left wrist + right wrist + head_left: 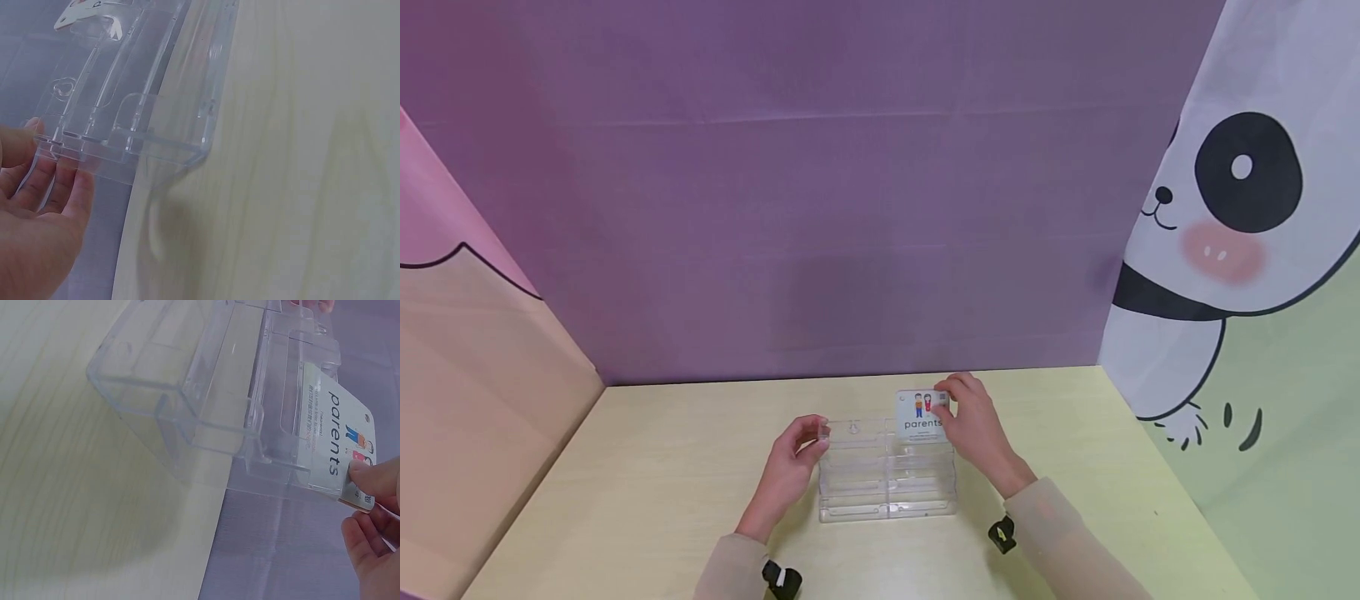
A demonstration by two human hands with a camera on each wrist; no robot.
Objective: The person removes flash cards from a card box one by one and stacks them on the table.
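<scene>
A clear plastic card rack (887, 483) with tiered pockets in two columns stands on the table. My left hand (795, 452) grips its upper left edge, thumb in front and fingers behind, as the left wrist view shows. Between the thumb and fingers of my right hand (973, 425) is a white flash card (917, 421) printed "parents" with two cartoon figures. In the right wrist view the card (334, 434) has its lower edge inside the top right pocket of the rack, and its upper part sticks out above.
The pale wooden table (662, 483) runs back to a purple cloth wall (850, 208). A panda-printed panel (1247, 275) rises on the right and a pink and beige panel (482, 375) on the left. Each wrist wears a black strap device (1002, 534).
</scene>
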